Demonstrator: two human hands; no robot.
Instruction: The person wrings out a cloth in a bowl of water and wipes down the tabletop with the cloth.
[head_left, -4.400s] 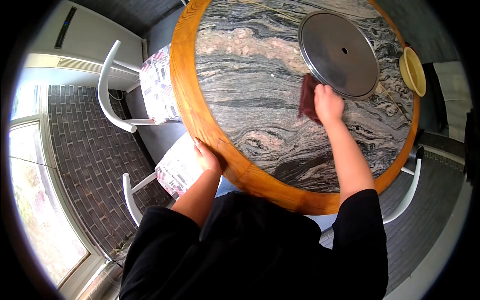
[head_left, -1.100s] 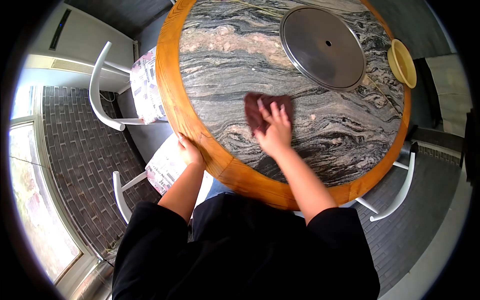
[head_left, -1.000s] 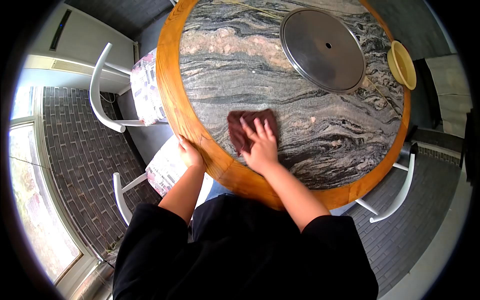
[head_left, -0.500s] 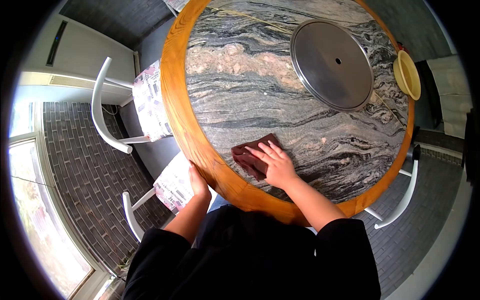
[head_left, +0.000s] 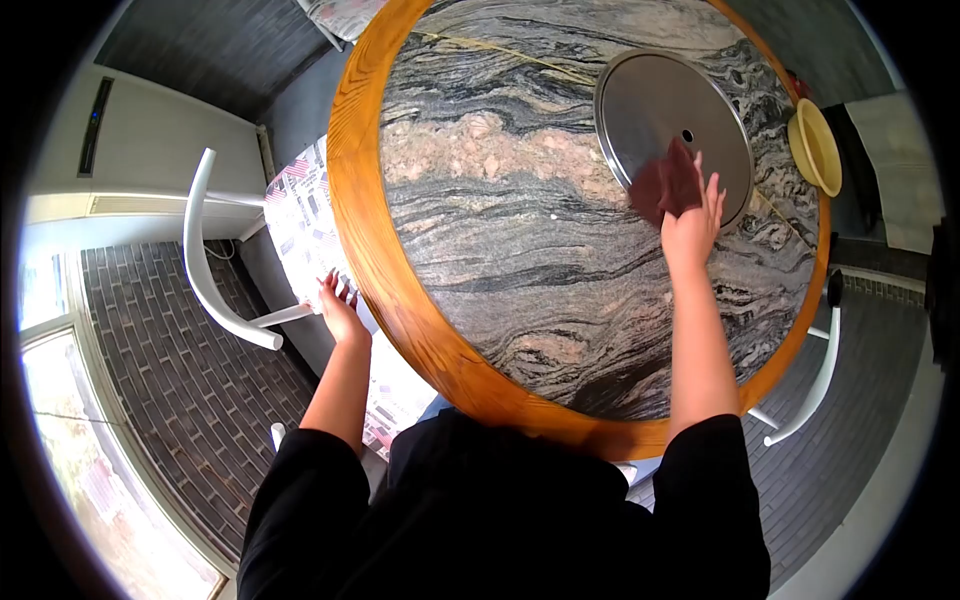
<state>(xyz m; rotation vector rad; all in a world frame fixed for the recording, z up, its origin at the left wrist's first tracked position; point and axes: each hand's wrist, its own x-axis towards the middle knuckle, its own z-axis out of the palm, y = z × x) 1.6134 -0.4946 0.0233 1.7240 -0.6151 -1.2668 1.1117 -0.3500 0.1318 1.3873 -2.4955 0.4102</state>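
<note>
My right hand (head_left: 690,228) holds a dark maroon cloth (head_left: 662,188) over the near side of the round metal disc (head_left: 665,105), which has a small dark hole in its middle. Whether the cloth presses on the disc or hangs just above it, I cannot tell. Beneath them is a round table with a grey, black and pink stone top (head_left: 480,230) and an orange wooden rim (head_left: 400,320). Left of that rim, my left hand (head_left: 343,312) is empty with its fingers apart, above a chair seat covered in printed fabric (head_left: 305,220).
A yellow basin (head_left: 818,150) stands at the table's right edge. A white chair arm (head_left: 205,255) curves beside the left seat, and another white chair arm (head_left: 823,380) is at the lower right. A brick wall (head_left: 170,370) runs along the left.
My right hand has lifted the cloth from the near stone surface and carried it up and right to the disc. My left hand has come off the wooden rim and moved left.
</note>
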